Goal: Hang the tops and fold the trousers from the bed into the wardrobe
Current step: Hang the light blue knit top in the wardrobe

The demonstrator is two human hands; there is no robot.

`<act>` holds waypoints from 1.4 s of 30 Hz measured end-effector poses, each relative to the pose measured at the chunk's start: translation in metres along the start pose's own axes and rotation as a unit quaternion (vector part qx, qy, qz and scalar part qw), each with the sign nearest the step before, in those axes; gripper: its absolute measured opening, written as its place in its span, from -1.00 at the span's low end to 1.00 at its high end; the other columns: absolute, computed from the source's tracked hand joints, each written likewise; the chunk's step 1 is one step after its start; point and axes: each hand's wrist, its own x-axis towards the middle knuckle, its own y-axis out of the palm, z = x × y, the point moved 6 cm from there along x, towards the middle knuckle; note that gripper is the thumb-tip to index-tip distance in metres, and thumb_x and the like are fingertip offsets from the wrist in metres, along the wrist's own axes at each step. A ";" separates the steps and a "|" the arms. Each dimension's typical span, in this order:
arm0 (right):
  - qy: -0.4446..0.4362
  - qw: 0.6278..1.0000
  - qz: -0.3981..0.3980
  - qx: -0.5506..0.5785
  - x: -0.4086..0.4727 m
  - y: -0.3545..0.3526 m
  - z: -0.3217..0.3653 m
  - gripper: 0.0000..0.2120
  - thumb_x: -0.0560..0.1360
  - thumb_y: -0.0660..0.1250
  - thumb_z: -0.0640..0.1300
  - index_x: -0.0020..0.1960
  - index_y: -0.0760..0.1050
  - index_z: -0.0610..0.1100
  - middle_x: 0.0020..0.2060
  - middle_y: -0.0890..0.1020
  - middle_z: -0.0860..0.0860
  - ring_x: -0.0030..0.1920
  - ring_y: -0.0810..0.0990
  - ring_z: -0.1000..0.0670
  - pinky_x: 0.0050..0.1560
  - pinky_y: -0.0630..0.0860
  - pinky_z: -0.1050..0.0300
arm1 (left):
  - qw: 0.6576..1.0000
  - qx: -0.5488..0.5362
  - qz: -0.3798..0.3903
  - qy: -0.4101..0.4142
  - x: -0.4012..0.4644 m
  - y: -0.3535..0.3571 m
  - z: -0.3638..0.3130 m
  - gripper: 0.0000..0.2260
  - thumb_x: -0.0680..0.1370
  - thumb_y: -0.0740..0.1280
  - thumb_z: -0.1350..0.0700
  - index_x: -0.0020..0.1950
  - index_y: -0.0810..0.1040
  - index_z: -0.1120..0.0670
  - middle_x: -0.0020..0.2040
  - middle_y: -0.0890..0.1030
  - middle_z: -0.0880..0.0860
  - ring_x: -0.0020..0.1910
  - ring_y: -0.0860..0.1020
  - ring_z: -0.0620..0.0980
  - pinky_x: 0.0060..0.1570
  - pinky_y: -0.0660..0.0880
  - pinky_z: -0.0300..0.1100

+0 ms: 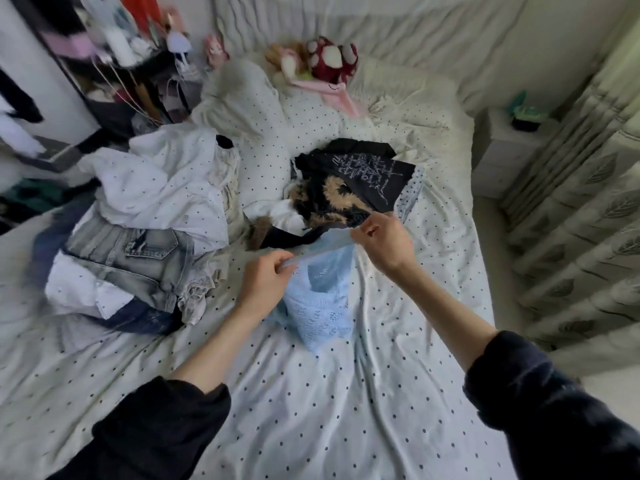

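The frame is filled by a bed [311, 410] covered with a white sheet dotted in dark spots. On its left side a heap is formed by a crumpled dotted duvet [166, 188] lying over pale grey denim trousers [138, 265], with darker blue denim [145, 320] showing beneath them. Past the middle of the bed a pile of dark clothes [363, 178] is seen, one piece printed with white script and another trimmed in tan fur. Soft toys [322, 64] are propped by the pillows at the head of the bed.

A light blue knitted top [322, 299] is held up just above the sheet near the middle of the bed, its lower part resting on the sheet. Its upper edge is stretched between both hands: one end is pinched by the curled fingers of the left hand [266, 275], the other end by the thumb and fingers of the right hand [384, 240]. Dark sleeves are pushed up both forearms.
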 end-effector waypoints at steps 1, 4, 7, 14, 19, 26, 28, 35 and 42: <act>-0.042 0.999 0.009 0.005 -0.003 0.001 0.020 -0.88 0.51 0.33 -0.13 -0.14 0.51 -0.17 0.06 0.55 -0.07 -0.05 0.51 0.03 -0.07 0.42 0.17 | 1.000 0.007 -0.022 0.007 -0.005 -0.028 -0.001 -0.88 0.51 0.35 0.22 0.02 0.62 0.17 -0.17 0.63 0.07 -0.15 0.57 0.07 -0.21 0.36 -0.24; -0.127 0.989 0.050 0.062 -0.010 0.012 0.075 -0.87 0.51 0.33 -0.19 -0.13 0.51 -0.28 -0.03 0.63 -0.12 -0.03 0.58 -0.07 0.05 0.50 0.00 | 0.996 0.024 -0.090 0.012 -0.018 -0.094 -0.004 -0.86 0.51 0.35 0.23 0.04 0.63 0.21 -0.16 0.62 0.06 -0.17 0.55 0.00 -0.21 0.37 -0.25; -0.195 0.968 0.105 0.115 -0.027 0.031 0.147 -0.80 0.53 0.30 -0.22 -0.25 0.37 -0.13 -0.19 0.58 -0.18 -0.12 0.56 -0.12 -0.01 0.48 -0.02 | 0.985 0.013 -0.172 0.001 -0.049 -0.172 -0.006 -0.85 0.54 0.31 0.24 0.07 0.61 0.20 -0.11 0.61 0.02 -0.14 0.52 -0.07 -0.23 0.36 -0.31; -0.382 0.876 0.260 0.138 -0.132 0.101 0.320 -0.79 0.59 0.19 -0.18 -0.21 0.26 -0.07 -0.33 0.41 -0.03 -0.32 0.34 0.08 -0.24 0.29 0.18 | 0.946 0.034 -0.323 0.007 -0.179 -0.336 0.014 -0.90 0.57 0.23 0.27 -0.02 0.54 0.16 -0.15 0.55 0.03 -0.17 0.46 -0.06 -0.22 0.33 -0.38; -0.457 0.792 0.387 0.123 -0.250 0.164 0.381 -0.79 0.51 0.34 -0.18 -0.11 0.29 -0.13 -0.32 0.34 0.06 -0.31 0.31 0.12 -0.27 0.28 0.33 | 0.910 0.022 -0.412 -0.036 -0.304 -0.413 0.043 -0.87 0.54 0.28 0.29 -0.08 0.54 0.07 -0.25 0.54 -0.11 -0.34 0.44 -0.33 -0.18 0.36 -0.28; -0.620 0.681 0.391 -0.018 -0.441 0.237 0.446 -0.71 0.49 0.38 -0.07 -0.34 0.39 -0.11 -0.43 0.41 0.09 -0.35 0.39 0.08 -0.30 0.24 0.14 | 0.868 0.104 -0.457 -0.165 -0.518 -0.466 0.095 -0.92 0.51 0.36 0.20 -0.12 0.58 0.03 -0.26 0.58 -0.01 -0.29 0.46 -0.14 -0.17 0.39 -0.19; -0.661 0.639 0.393 -0.023 -0.494 0.248 0.461 -0.69 0.49 0.37 -0.08 -0.36 0.42 -0.16 -0.45 0.44 0.02 -0.35 0.42 0.03 -0.32 0.24 0.14 | 0.857 0.115 -0.459 -0.203 -0.574 -0.465 0.108 -0.87 0.50 0.37 0.24 -0.15 0.56 0.01 -0.24 0.57 -0.04 -0.27 0.48 -0.16 -0.14 0.40 -0.22; -0.730 0.468 0.499 0.003 -0.675 0.278 0.475 -0.87 0.50 0.37 -0.16 -0.12 0.66 -0.20 -0.26 0.65 0.00 -0.22 0.53 0.09 -0.26 0.39 0.30 | 0.745 0.173 -0.534 -0.361 -0.762 -0.438 0.123 -0.86 0.47 0.34 0.33 -0.13 0.58 0.10 -0.20 0.46 -0.06 -0.25 0.46 -0.18 -0.20 0.33 -0.50; -0.760 0.357 0.532 0.109 -0.809 0.273 0.476 -0.83 0.46 0.34 -0.27 -0.07 0.68 -0.11 -0.15 0.70 0.05 -0.18 0.59 0.06 -0.12 0.44 0.18 | 0.584 0.200 -0.616 -0.490 -0.890 -0.396 0.112 -0.85 0.49 0.29 0.33 -0.01 0.59 0.18 -0.07 0.46 0.03 -0.12 0.47 -0.01 -0.20 0.26 -0.41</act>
